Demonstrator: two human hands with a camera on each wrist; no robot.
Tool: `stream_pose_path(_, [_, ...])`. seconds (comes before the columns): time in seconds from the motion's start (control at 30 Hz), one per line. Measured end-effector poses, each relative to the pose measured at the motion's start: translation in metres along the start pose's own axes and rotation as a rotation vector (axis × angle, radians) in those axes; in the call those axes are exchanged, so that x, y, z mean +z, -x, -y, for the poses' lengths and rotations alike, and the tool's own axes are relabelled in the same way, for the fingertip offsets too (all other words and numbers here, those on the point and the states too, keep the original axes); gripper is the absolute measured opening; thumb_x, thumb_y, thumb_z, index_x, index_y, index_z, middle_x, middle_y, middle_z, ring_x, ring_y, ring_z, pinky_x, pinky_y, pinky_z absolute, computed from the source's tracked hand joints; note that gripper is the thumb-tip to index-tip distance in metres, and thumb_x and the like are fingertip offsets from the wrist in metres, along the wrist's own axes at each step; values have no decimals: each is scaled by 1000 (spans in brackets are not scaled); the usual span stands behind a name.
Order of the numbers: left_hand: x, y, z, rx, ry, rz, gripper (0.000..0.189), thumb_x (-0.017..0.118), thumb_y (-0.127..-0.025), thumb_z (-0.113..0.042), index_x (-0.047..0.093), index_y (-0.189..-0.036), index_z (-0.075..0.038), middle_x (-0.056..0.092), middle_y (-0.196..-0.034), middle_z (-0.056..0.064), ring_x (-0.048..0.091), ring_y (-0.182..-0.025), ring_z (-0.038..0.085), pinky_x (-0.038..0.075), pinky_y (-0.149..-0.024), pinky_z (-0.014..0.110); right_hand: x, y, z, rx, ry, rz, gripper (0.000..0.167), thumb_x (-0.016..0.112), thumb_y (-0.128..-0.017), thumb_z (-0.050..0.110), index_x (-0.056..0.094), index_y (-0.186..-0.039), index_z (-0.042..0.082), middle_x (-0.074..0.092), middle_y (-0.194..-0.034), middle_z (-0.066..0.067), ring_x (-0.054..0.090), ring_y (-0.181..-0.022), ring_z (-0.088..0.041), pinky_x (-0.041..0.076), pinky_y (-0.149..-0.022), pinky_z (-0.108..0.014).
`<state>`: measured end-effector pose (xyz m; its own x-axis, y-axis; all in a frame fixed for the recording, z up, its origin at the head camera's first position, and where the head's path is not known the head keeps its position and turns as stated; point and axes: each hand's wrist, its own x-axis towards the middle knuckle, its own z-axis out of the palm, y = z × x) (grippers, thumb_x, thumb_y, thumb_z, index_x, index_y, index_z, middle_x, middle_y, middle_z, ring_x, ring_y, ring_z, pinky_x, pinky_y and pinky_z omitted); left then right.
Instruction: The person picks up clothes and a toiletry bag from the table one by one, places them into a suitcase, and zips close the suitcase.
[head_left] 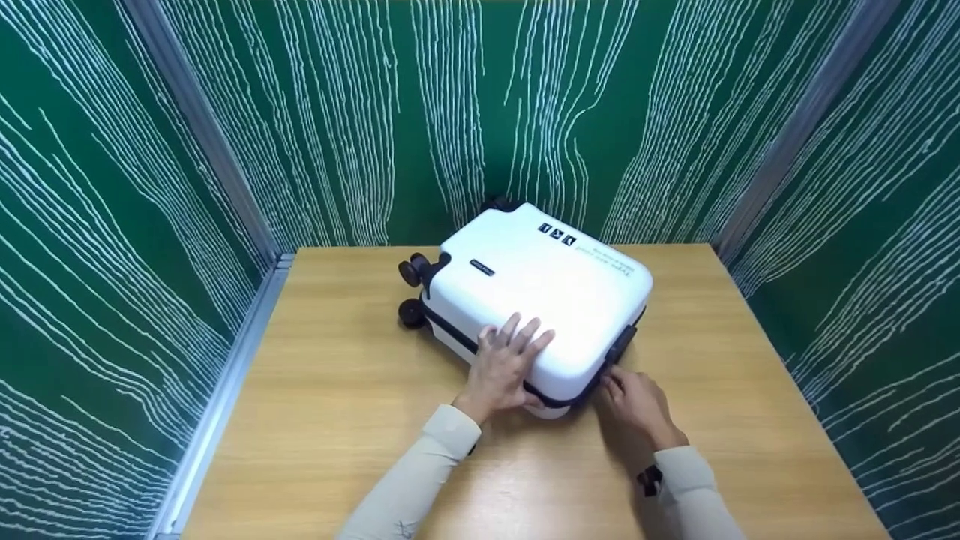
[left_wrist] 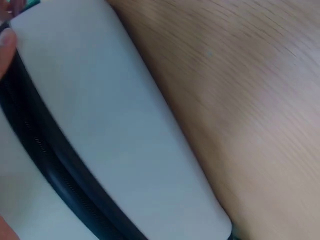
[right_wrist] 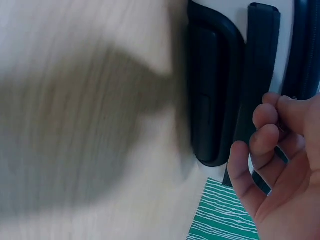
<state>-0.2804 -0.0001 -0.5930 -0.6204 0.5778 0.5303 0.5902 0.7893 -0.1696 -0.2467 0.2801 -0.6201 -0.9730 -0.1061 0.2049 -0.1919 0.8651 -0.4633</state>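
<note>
A small white hard-shell suitcase lies flat on the table, its black zipper running round the side. On the suitcase's near edge rests my left hand, fingers spread over the top shell and thumb down at the zipper band. At the handle end, my right hand pinches a zipper pull between thumb and index finger; the fingertips mostly hide it. Beside those fingers are a black carry handle and a black recessed fitting. The other right fingers curl loosely near the handle.
Black caster wheels stick out at the suitcase's left end. The wooden table meets green walls with white wavy lines at the back and sides. A metal rail edges the table's left.
</note>
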Motion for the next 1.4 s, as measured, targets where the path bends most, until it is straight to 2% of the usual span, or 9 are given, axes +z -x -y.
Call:
stream_pose_path(0.1, [-4, 0, 4, -3, 14, 48, 129, 83, -53, -81, 25, -158, -34, 32, -162, -2, 29, -149, 28, 36, -107, 52, 1, 0, -1, 9, -20, 8, 13, 62, -101, 16, 63, -88, 15, 64, -75, -5, 60, -67, -24, 45, -60, -43])
stream_pose_path(0.2, [-9, -2, 15, -12, 57, 115, 127, 82, -58, -79, 20, -160, -36, 28, -165, -3, 26, -151, 26, 33, -112, 53, 3, -1, 0, 14, -36, 7, 10, 62, -101, 16, 65, -91, 15, 67, -79, -5, 62, -70, -24, 46, -62, -45])
stream_pose_path(0.4, [-13, -12, 63, -126, 193, 236, 124, 82, -62, -76, 20, -162, -36, 20, -171, -3, 17, -159, 27, 21, -123, 60, 6, -2, -1, 34, -47, 0, 10, 62, -100, 17, 66, -91, 16, 69, -80, -4, 63, -72, -25, 46, -63, -44])
stream_pose_path(0.53, [-14, -18, 98, -229, 179, 286, 129, 79, -57, -82, 21, -162, -37, 16, -173, -1, 11, -161, 28, 12, -126, 61, 7, -2, -2, 40, -48, 10, 10, 62, -100, 18, 67, -91, 17, 70, -81, -5, 63, -72, -25, 47, -63, -45])
stream_pose_path(0.67, [-13, -21, 115, -282, 170, 285, 130, 68, -53, -94, 25, -162, -37, 17, -173, 2, 12, -160, 31, 13, -126, 63, 7, -3, -4, 39, -56, 15, 9, 63, -100, 16, 67, -92, 15, 69, -81, -4, 62, -71, -23, 47, -63, -43])
stream_pose_path(0.87, [-8, -20, 116, -273, 165, 215, 133, 47, -50, -107, 28, -160, -35, 23, -171, 5, 17, -159, 34, 19, -121, 70, 7, -5, -4, 48, -71, -10, 9, 63, -99, 16, 71, -94, 16, 71, -82, -5, 64, -72, -24, 48, -62, -44])
stream_pose_path(1.13, [-4, -16, 107, -297, 102, 193, 134, 39, -50, -110, 30, -160, -34, 25, -170, 4, 20, -158, 32, 22, -121, 67, 3, -5, -9, 36, -62, -10, 9, 63, -98, 15, 72, -97, 15, 75, -89, -8, 69, -77, -31, 50, -63, -47])
stream_pose_path(1.27, [-6, -15, 95, -336, 88, 167, 135, 37, -48, -111, 34, -159, -34, 28, -169, 5, 22, -157, 33, 23, -120, 68, -1, -5, -15, 31, -64, 5, 10, 62, -99, 15, 71, -99, 14, 76, -93, -10, 70, -80, -32, 51, -65, -48])
stream_pose_path(1.4, [-8, -9, 72, -396, 101, 129, 135, 36, -48, -111, 37, -158, -32, 29, -169, 7, 23, -156, 35, 23, -118, 71, -5, -4, -22, 59, -67, 5, 9, 61, -100, 14, 69, -97, 14, 74, -92, -11, 67, -79, -29, 48, -64, -45])
